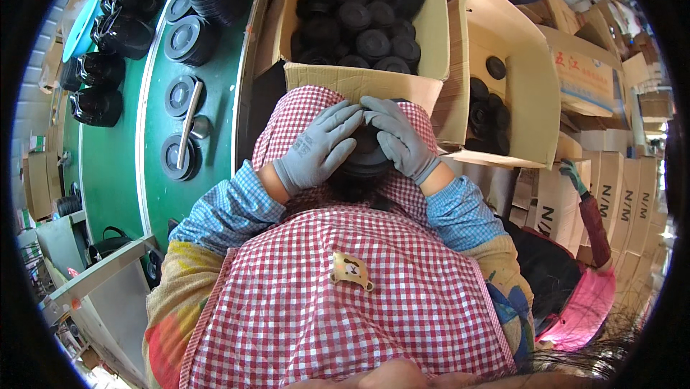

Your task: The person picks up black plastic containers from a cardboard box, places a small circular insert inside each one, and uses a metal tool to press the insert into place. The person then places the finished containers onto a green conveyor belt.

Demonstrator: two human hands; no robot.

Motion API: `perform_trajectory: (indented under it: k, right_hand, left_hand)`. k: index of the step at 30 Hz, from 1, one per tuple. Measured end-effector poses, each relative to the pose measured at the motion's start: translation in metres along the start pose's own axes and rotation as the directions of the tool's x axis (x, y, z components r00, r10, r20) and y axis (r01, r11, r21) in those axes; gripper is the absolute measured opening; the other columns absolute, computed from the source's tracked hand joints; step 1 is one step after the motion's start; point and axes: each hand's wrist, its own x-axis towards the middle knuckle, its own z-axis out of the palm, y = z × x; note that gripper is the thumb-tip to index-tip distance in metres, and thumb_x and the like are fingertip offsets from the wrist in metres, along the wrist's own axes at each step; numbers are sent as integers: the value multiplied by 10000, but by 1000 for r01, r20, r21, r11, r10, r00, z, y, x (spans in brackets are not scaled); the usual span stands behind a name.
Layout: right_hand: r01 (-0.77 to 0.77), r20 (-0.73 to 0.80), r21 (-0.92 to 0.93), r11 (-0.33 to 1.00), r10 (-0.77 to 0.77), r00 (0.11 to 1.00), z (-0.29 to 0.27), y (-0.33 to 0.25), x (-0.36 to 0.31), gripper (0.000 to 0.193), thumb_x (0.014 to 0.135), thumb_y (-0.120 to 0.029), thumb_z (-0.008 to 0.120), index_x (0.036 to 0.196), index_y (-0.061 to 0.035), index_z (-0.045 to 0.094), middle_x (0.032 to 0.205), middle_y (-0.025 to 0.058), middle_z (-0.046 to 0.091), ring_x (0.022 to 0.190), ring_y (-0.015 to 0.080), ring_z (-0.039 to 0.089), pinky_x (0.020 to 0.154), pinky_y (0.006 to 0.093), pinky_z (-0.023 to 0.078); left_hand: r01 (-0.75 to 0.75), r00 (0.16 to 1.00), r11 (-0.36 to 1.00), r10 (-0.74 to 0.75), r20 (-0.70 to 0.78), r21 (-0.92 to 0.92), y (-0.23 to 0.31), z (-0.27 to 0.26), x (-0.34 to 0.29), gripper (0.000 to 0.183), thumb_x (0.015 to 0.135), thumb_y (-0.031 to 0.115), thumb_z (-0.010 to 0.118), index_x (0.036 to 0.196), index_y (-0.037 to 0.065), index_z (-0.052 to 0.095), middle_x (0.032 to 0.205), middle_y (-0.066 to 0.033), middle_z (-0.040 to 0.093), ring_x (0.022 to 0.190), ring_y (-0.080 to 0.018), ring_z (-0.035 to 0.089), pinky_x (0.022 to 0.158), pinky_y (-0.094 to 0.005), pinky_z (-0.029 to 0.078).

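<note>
Between my knees, over the checked apron, sits a black round lid (366, 150), seemingly with more round black pieces under it. My left hand (320, 143), in a grey glove, is closed around its left and far side, fingers held long and close together. From the other side my right hand (402, 137), also gloved in grey, curls over the far right rim. The fingertips of both hands nearly meet at the far edge. Part of the lid is hidden by the fingers. Just beyond stands an open cardboard box (363, 86) filled with similar black lids (373, 44).
On the green table (223, 94) at left are stacked black discs (188, 40), a metal bar (190, 119), a small metal cup (200, 127) and glossy black pots (97, 105). A second box (535, 102) at right holds several lids. A co-worker's gloved hand (573, 176) touches cartons.
</note>
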Motion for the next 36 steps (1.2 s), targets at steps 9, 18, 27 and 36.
perform_trajectory:
  k: [9,18,27,36]
  right_hand:
    - [-92,53,-193,977,104,993,-5,-1,10,565,925,-152,517,1477,-34,483,1521,204,468,1421,389,412,1227,475,237]
    - [-196,-41,-271,942,192,981,18,-19,-11,518,979,-157,511,1472,-3,475,1500,233,474,1386,403,439,1206,487,276]
    - [-376,-174,-207,903,344,923,26,-24,5,566,1035,-391,521,1418,25,509,1416,269,530,1320,431,488,1138,485,352]
    - [-296,-168,-234,926,261,950,13,-10,10,474,1042,-321,515,1441,-67,533,1431,215,547,1314,365,524,1153,460,312]
  left_hand:
    - [5,999,983,-11,36,184,14,5,-5,434,1000,156,510,1399,-14,531,1511,-237,447,1432,-453,372,1195,-500,309]
    - [-12,991,1000,13,131,-4,-25,-2,-4,439,1039,260,431,1386,56,605,1558,-220,421,1470,-437,325,1230,-504,244]
    - [142,961,910,-33,273,-390,-73,-3,36,420,1026,152,435,1384,7,599,1496,-226,485,1397,-371,448,1195,-423,332]
    - [-198,979,972,203,28,-126,-58,12,21,359,998,40,494,1335,6,611,1457,-228,521,1375,-444,457,1194,-479,341]
